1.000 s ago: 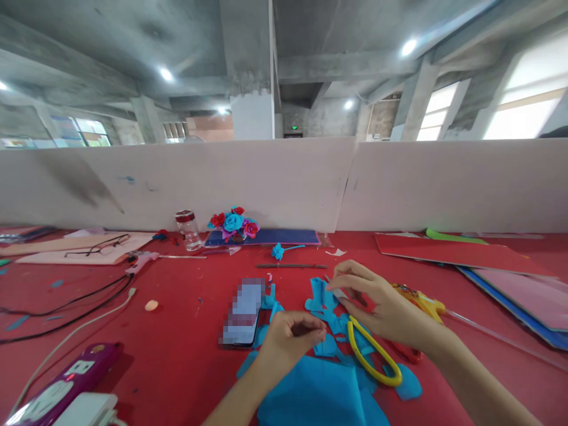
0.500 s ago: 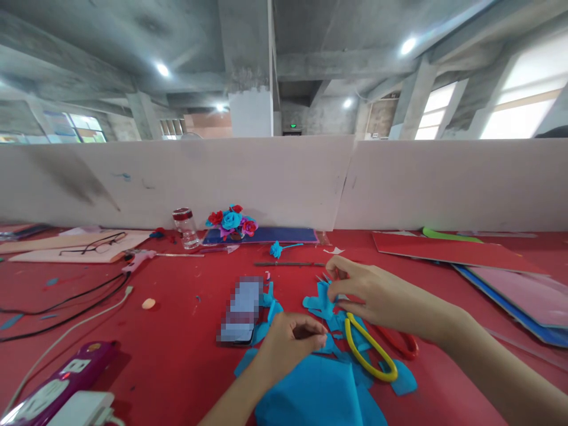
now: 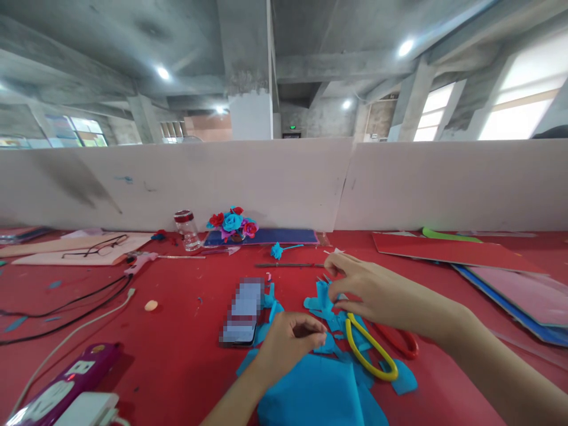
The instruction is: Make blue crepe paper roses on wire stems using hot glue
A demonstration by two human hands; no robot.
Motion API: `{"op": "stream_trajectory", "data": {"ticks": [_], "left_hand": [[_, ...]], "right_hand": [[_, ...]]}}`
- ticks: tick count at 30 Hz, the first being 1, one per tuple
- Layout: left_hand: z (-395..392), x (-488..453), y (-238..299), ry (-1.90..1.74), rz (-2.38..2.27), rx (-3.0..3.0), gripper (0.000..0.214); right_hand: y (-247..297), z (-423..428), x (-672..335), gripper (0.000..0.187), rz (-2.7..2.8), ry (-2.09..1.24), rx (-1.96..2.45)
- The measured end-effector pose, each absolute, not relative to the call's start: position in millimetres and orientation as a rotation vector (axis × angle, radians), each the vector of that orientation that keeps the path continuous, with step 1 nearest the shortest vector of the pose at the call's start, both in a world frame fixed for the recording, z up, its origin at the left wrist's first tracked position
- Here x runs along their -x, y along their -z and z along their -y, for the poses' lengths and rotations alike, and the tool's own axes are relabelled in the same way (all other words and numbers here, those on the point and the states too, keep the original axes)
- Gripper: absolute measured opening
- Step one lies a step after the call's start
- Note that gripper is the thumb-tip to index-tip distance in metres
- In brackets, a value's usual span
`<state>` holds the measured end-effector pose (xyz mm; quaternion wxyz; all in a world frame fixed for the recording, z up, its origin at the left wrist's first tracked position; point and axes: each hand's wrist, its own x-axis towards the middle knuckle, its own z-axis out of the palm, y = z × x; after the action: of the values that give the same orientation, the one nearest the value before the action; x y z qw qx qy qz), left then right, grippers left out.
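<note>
My left hand (image 3: 290,343) is closed in a pinch above a folded sheet of blue paper (image 3: 310,387). Whatever lies between its fingertips is too small to make out. To the right and farther out, my right hand (image 3: 355,284) has its fingers curled in toward the thumb, with anything in them hidden. Beneath it rest scissors with one yellow handle (image 3: 371,357) and one red handle; the blade tips show past the fingers. Cut blue paper pieces (image 3: 322,299) lie around the scissors and under both hands.
A phone (image 3: 243,310) lies left of my hands. Beyond are a blue paper flower (image 3: 277,251), a thin stick (image 3: 288,265), a flower arrangement (image 3: 233,222) and a glass jar (image 3: 189,231). Coloured sheets (image 3: 457,254) are stacked right; a power strip (image 3: 66,381) and cables lie left.
Both hands keep nearly the same pose and place. The whole view has shifted very slightly; the objects on the table stay where they were.
</note>
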<state>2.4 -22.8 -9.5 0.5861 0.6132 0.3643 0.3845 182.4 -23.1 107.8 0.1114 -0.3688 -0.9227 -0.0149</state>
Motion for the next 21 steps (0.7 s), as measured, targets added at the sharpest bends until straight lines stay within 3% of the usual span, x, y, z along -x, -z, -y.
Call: {"op": "stream_trajectory", "data": {"ticks": [21], "left_hand": [[24.3,-2.4,9.7,-0.913,-0.809,-1.415,0.007]], "right_hand": [[-101.6,19.0,-177.7,0.012,2.612,0.155,0.993]]}}
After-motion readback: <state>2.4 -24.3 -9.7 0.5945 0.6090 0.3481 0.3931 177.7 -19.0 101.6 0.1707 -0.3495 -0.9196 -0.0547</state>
